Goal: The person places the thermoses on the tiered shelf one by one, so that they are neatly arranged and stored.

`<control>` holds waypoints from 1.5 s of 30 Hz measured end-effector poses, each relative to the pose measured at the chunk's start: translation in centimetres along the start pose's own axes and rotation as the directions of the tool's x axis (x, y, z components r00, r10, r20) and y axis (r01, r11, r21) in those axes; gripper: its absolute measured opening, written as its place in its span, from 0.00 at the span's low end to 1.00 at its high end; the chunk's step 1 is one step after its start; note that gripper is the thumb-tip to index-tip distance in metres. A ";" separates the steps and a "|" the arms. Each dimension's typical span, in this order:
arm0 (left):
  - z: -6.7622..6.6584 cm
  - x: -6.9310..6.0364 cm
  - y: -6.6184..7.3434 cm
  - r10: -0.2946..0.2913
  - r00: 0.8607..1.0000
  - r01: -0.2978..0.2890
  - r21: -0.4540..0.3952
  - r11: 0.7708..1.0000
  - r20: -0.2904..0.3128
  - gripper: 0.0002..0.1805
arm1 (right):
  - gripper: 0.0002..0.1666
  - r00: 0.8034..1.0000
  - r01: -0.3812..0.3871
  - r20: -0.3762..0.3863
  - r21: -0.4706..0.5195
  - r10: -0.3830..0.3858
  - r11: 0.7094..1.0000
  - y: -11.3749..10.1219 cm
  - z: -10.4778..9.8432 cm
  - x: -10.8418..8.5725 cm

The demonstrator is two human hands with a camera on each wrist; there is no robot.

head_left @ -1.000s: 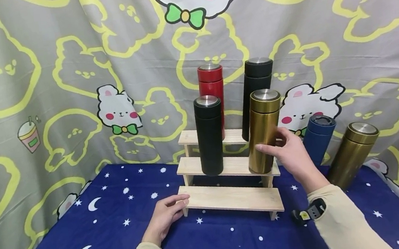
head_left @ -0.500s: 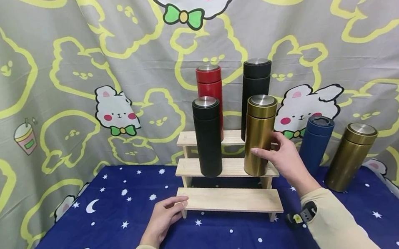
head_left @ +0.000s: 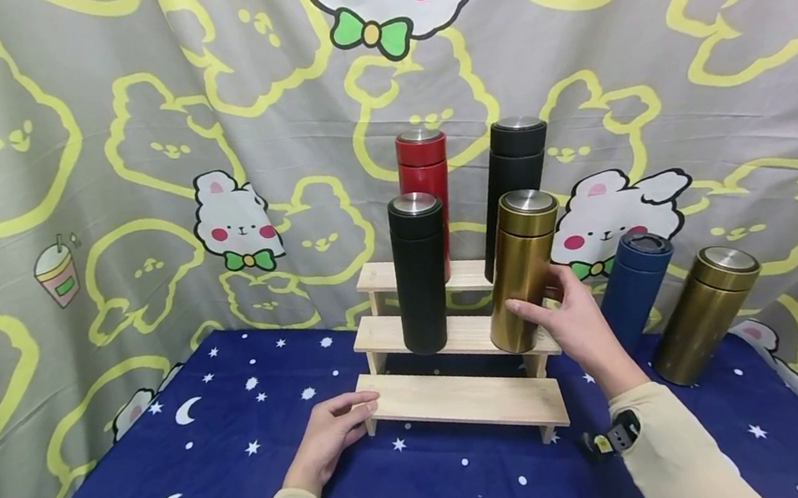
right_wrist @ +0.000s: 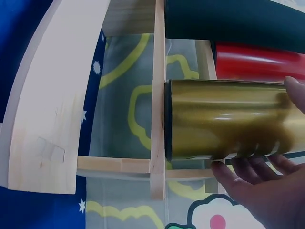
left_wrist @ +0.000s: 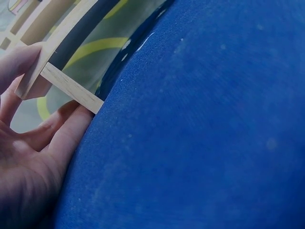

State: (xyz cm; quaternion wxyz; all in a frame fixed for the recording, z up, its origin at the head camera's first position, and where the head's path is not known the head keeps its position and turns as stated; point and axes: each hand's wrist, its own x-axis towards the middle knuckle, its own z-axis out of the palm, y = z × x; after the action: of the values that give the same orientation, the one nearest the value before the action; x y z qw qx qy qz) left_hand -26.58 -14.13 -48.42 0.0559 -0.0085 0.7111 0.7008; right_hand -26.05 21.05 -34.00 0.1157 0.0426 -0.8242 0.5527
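My right hand (head_left: 575,318) grips a gold thermos (head_left: 522,275) with a steel-topped lid, thumb in front and fingers round the far side. The thermos stands upright at the right end of the middle step of a wooden three-step stand (head_left: 464,398); in the right wrist view, the base of the gold thermos (right_wrist: 214,121) meets that step. A black thermos (head_left: 422,280) is on the same step, left of it. With thumb on the lowest board and fingers by its leg, my left hand (left_wrist: 38,152) holds the stand's left end.
On the top step stand a red thermos (head_left: 423,170) and a taller black thermos (head_left: 517,158). Right of the stand, a blue thermos (head_left: 637,285) and a second gold thermos (head_left: 707,318) stand on the blue star-patterned cloth (head_left: 208,467). A patterned curtain (head_left: 307,126) hangs behind.
My right hand has brought the gold thermos slightly down and left on the middle step, most of it in the first half second. The left hand stays at the stand's end.
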 end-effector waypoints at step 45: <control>-0.1 -0.1 0.1 0.010 1.000 -0.010 0.003 1.000 0.017 0.19 | 0.36 0.984 -0.007 -0.178 -0.123 -0.015 0.992 4.5 -4.0 -6.1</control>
State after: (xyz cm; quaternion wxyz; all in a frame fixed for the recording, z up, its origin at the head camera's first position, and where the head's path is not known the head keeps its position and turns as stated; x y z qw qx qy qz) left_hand -26.51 -14.27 -48.31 0.0583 0.0013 0.7115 0.7002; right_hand -20.42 26.07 -38.07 0.1925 -0.0125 -0.8430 0.5021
